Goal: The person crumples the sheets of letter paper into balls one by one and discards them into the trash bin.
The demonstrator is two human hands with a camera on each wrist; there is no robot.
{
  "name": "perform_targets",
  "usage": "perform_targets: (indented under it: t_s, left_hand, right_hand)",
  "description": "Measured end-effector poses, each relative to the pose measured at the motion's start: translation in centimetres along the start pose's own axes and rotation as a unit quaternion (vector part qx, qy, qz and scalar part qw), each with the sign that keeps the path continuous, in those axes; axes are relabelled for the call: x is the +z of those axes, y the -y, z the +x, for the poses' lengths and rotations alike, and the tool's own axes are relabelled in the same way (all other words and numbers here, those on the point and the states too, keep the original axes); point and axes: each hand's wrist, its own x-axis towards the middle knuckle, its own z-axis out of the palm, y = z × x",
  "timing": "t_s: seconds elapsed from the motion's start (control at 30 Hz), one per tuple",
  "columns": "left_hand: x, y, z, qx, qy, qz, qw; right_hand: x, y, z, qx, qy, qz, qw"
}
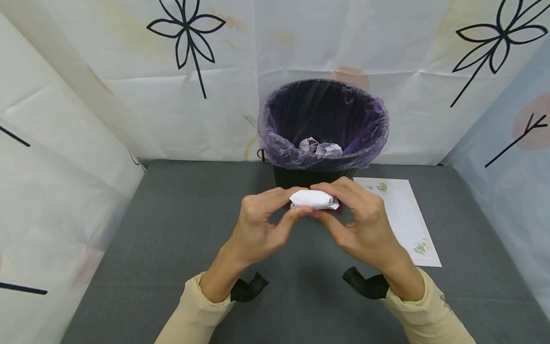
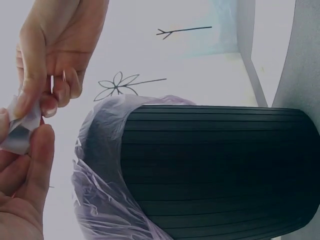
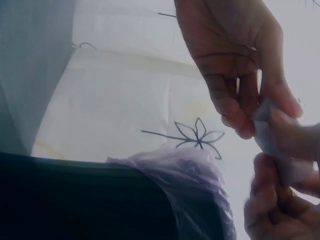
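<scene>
Head view shows the left hand (image 1: 263, 223) and the right hand (image 1: 365, 219) pinching a folded white paper (image 1: 315, 199) between them, one at either side; just beyond that grip stands a bin (image 1: 292, 177) with a purple liner (image 1: 277, 143), crumpled papers (image 1: 329, 150) inside, and right of the grip a printed sheet (image 1: 406, 217) lies on the grey table (image 1: 180, 234)

- Small white folded-paper wad (image 1: 314, 199): flattish, creased, layers showing at edges; held in mid-air, long axis approx. 9-to-3 o'clock.
- Left hand (image 1: 262, 220) pinches 9 o'clock end btwn thumb & fingers; right hand (image 1: 365, 222) has 3 o'clock end, same grip.
- Wad vs. black ribbed bin w/ purple plastic liner (image 2: 215, 170): bin upright at 12 o'clock, wad outside it.
- White rectangular sheet w/ green sprigs (image 1: 401, 220): flat, approx. 4 o'clock of wad.
</scene>
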Motion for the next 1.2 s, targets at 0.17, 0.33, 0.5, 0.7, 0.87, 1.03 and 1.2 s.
perform_targets:
  t_s: [0.17, 0.33, 0.5, 0.7, 0.87, 1.03, 1.2]
  left_hand:
    - [-0.4, 0.0, 0.0, -0.020, 0.001, -0.038, 0.9991]
    - [-0.6, 0.0, 0.0, -0.019, 0.007, -0.063, 0.9978]
    - [-0.5, 0.1, 0.0, 0.006, -0.011, -0.043, 0.9990]
    - [0.0, 0.1, 0.0, 0.050, -0.042, 0.019, 0.9977]
    - [0.6, 0.2, 0.1, 0.079, -0.069, 0.044, 0.9935]
    - [0.9, 0.3, 0.0, 0.077, -0.086, 0.034, 0.9927]
    - [0.9, 0.3, 0.1, 0.079, -0.088, 0.022, 0.9927]
  right_hand:
    - [-0.9, -0.4, -0.2, 0.020, 0.032, 0.124, 0.9916]
    - [-1.4, -0.7, -0.3, 0.052, 0.029, 0.225, 0.9726]
    - [-0.9, -0.5, -0.4, 0.062, -0.008, 0.213, 0.9750]
    - [0.2, 0.2, -0.4, 0.070, -0.069, 0.158, 0.9826]
    - [0.8, 0.7, -0.2, 0.071, -0.118, 0.107, 0.9847]
    - [0.2, 0.5, 0.0, 0.078, -0.070, 0.158, 0.9819]
    - [-0.5, 0.3, 0.0, 0.120, -0.029, 0.244, 0.9619]
